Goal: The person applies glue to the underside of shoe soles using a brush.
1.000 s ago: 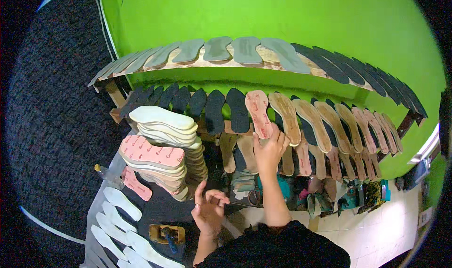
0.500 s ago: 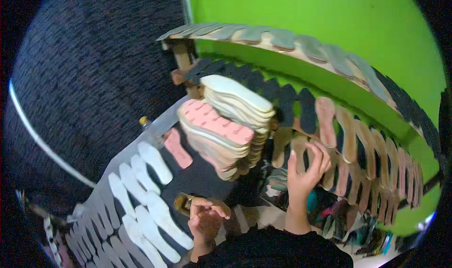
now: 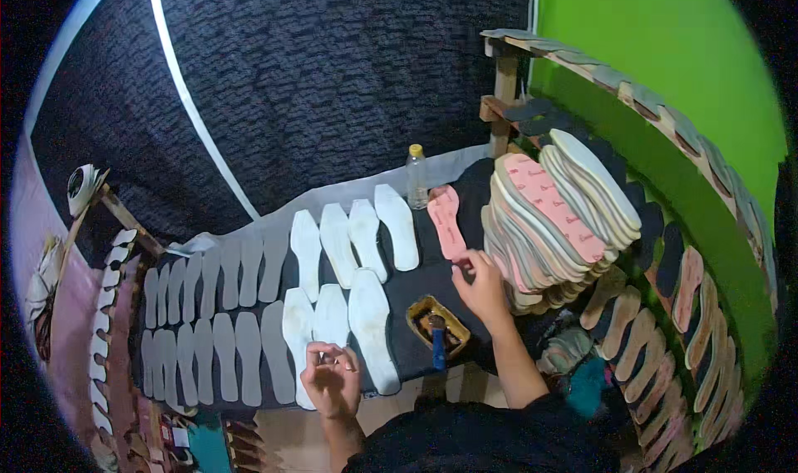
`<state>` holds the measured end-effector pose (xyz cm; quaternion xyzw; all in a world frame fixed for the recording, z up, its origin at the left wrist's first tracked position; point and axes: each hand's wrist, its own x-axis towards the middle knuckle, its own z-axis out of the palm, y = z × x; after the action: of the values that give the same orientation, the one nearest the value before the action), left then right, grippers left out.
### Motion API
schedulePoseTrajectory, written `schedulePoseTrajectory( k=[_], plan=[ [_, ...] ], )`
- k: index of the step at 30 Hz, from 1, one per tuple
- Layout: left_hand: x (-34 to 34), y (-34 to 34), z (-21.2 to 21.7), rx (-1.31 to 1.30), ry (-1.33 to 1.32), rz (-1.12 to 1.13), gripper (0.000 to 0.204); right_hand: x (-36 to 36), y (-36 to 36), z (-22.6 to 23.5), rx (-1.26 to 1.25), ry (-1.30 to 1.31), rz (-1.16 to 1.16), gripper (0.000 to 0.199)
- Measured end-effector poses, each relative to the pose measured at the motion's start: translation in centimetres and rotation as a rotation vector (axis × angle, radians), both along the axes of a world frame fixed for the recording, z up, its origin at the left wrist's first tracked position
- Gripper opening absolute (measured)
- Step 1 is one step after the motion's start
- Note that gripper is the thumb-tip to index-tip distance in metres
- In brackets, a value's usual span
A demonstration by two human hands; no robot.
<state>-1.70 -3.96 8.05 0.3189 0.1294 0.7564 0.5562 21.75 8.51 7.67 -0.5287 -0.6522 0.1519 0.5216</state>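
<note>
My right hand point(image 3: 480, 283) pinches the near end of a pink insole point(image 3: 446, 220) that lies flat on the dark work surface point(image 3: 416, 290), just left of a tall stack of pink and cream insoles point(image 3: 555, 215). My left hand point(image 3: 331, 378) hovers at the near edge of the surface with its fingers curled together and nothing visible in them, over the lower row of white insoles point(image 3: 366, 315).
A small tin with a blue-handled brush point(image 3: 437, 330) sits between my hands. A clear bottle with a yellow cap point(image 3: 416, 176) stands at the back. Rows of grey insoles point(image 3: 216, 307) cover the left. A wooden rack of soles point(image 3: 665, 248) runs along the green wall on the right.
The view has swung left from the green wall rack to the work surface. My right hand left the soles on the rack and now grips the pink insole lying there.
</note>
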Motion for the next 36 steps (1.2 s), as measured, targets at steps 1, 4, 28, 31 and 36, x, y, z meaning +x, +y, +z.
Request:
schedulePoseTrajectory(
  k=[1,4,28,31,36],
  plan=[
    [-0.6,-0.4,-0.7,-0.042,-0.050,0.046,0.031,-0.2,1.9,-1.5,0.006,0.018,-0.023,0.016],
    [-1.8,-1.4,-0.4,-0.031,-0.059,0.044,0.029,-0.3,4.1,-3.7,0.047,-0.033,-0.061,0.017],
    [-1.4,1.7,-1.8,-0.131,0.020,-0.072,0.028,8.5,-3.8,10.1,-0.120,-0.716,-0.925,0.043],
    [-1.1,1.9,-1.8,-0.187,-0.041,-0.089,0.028,8.9,-3.9,10.2,-0.304,-0.688,-0.910,0.048],
    [-1.0,1.7,-1.4,-0.201,-0.093,-0.055,0.029,10.1,-3.5,9.4,-0.238,-0.629,-0.870,0.051]
  ],
)
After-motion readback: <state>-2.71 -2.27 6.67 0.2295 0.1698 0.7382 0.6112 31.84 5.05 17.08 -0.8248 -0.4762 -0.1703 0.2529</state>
